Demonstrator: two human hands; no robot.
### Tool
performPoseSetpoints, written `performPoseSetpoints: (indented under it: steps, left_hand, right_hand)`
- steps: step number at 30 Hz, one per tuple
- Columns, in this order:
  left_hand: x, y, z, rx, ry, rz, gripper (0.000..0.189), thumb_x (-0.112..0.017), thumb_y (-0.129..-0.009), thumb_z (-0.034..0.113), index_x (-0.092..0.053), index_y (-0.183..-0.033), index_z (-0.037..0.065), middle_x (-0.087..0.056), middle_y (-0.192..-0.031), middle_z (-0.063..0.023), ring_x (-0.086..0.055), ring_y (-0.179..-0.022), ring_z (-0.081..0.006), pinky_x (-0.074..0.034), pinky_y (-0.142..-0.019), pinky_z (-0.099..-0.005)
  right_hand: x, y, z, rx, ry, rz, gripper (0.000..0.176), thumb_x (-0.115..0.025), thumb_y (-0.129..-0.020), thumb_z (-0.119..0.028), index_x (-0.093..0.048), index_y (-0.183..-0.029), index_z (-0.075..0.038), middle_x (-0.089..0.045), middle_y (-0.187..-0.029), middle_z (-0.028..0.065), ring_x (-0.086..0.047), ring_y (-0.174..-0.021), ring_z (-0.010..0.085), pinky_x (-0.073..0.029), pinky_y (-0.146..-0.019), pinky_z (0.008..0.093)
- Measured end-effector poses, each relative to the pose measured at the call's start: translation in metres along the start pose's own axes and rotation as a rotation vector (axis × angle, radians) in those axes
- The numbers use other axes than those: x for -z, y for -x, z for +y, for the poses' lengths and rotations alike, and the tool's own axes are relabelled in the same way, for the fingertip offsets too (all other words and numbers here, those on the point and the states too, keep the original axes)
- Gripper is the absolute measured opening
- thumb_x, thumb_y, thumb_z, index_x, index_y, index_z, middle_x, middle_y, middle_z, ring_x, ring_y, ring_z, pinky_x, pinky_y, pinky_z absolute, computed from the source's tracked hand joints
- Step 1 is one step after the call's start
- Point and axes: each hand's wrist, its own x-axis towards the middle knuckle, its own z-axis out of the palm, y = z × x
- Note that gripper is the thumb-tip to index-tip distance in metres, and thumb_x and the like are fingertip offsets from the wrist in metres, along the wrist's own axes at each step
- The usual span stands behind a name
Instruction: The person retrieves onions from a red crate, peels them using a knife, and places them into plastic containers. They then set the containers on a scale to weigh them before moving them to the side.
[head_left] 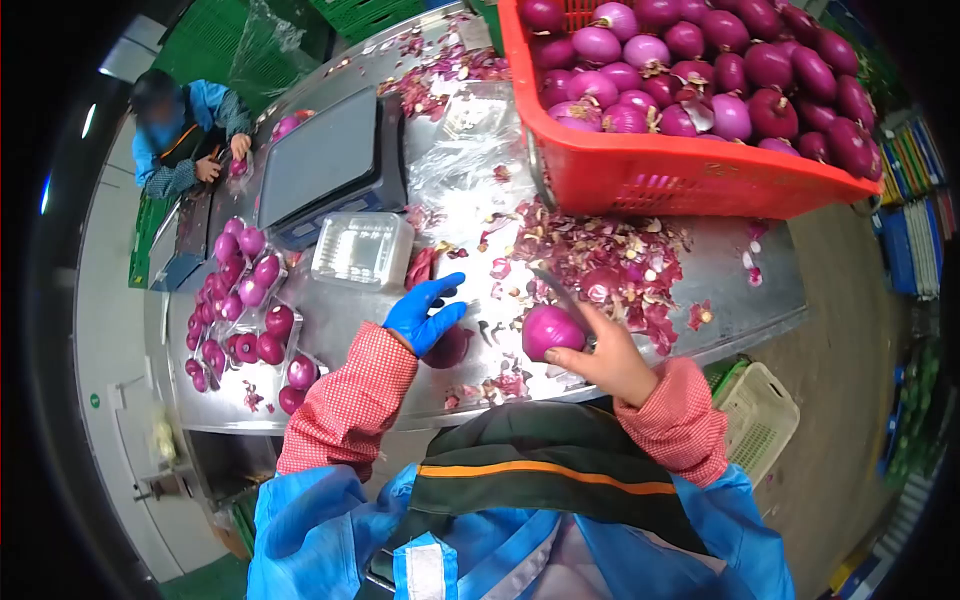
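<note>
My right hand (615,355) is closed round a shiny, peeled red onion (550,332), thumb along its near side. A knife (562,292) is in the same hand, its curved blade pointing up and left past the onion. In a blue glove, my left hand (425,312) has its fingers apart and holds nothing. Another red onion (450,348) lies on the metal table (470,285), partly beneath that glove. Beside the glove rests an empty clear plastic tray (362,250).
Peelings (610,270) are heaped before a red crate (690,165) full of onions. Packed onions (235,290) stand at left, near a scale (325,160). Across the table a person (185,130) handles an onion. A pale basket (760,415) sits below the table edge.
</note>
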Motion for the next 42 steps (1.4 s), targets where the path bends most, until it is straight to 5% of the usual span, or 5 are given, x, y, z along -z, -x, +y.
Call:
performPoseSetpoints:
  steps: [8,21,26,27,42]
  left_hand:
    - [-0.009,0.046,-0.095,-0.021,-0.166,0.208,0.038,-0.054,-0.096,0.019,-0.056,-0.131,0.006,-0.061,-0.120,-0.0216,-0.057,-0.117,-0.0356,-0.045,-0.102,-0.0393]
    - [-0.024,0.048,-0.109,0.521,0.786,0.183,0.024,-0.053,-0.099,0.015,-0.063,-0.116,0.000,-0.066,-0.115,-0.0120,-0.065,-0.101,-0.0188,-0.052,-0.093,-0.0314]
    - [0.041,0.049,-0.079,0.361,1.023,0.288,0.023,-0.056,-0.097,0.015,-0.063,-0.113,0.000,-0.068,-0.108,-0.0116,-0.067,-0.097,-0.0174,-0.058,-0.080,-0.0295]
    - [0.057,0.042,-0.056,0.345,1.068,0.444,0.021,-0.055,-0.097,0.016,-0.068,-0.108,0.004,-0.071,-0.091,-0.0049,-0.059,-0.057,-0.0079,-0.038,-0.041,-0.0185]
    - [0.334,-0.073,-0.217,0.381,0.881,0.921,0.036,-0.049,-0.100,0.024,-0.049,-0.133,0.009,-0.064,-0.110,-0.0134,-0.068,-0.062,-0.0277,-0.056,-0.048,-0.0356]
  right_hand:
    - [-0.096,-0.030,0.018,0.174,0.714,-0.012,0.066,-0.077,-0.078,-0.038,-0.052,-0.130,-0.007,-0.053,-0.104,0.0158,-0.065,-0.083,0.0316,-0.054,-0.072,0.0405]
    - [-0.096,-0.021,0.044,-0.287,0.113,0.055,0.031,-0.062,-0.086,-0.014,-0.060,-0.113,0.001,-0.068,-0.088,0.0169,-0.065,-0.076,0.0267,-0.050,-0.068,0.0373]
    - [-0.080,-0.053,-0.038,-0.329,-0.353,0.114,0.019,-0.061,-0.093,-0.012,-0.064,-0.107,0.001,-0.061,-0.074,-0.0002,-0.052,-0.061,0.0058,-0.042,-0.056,0.0223]
    - [-0.084,-0.060,-0.047,-0.279,-0.331,0.124,0.020,-0.062,-0.093,-0.013,-0.065,-0.108,0.000,-0.062,-0.075,0.0002,-0.053,-0.064,0.0059,-0.043,-0.058,0.0221]
    - [-0.147,-0.059,-0.030,-0.103,-0.016,0.114,0.018,-0.058,-0.095,-0.010,-0.067,-0.108,0.000,-0.056,-0.073,-0.0052,-0.046,-0.059,0.0032,-0.037,-0.053,0.0204]
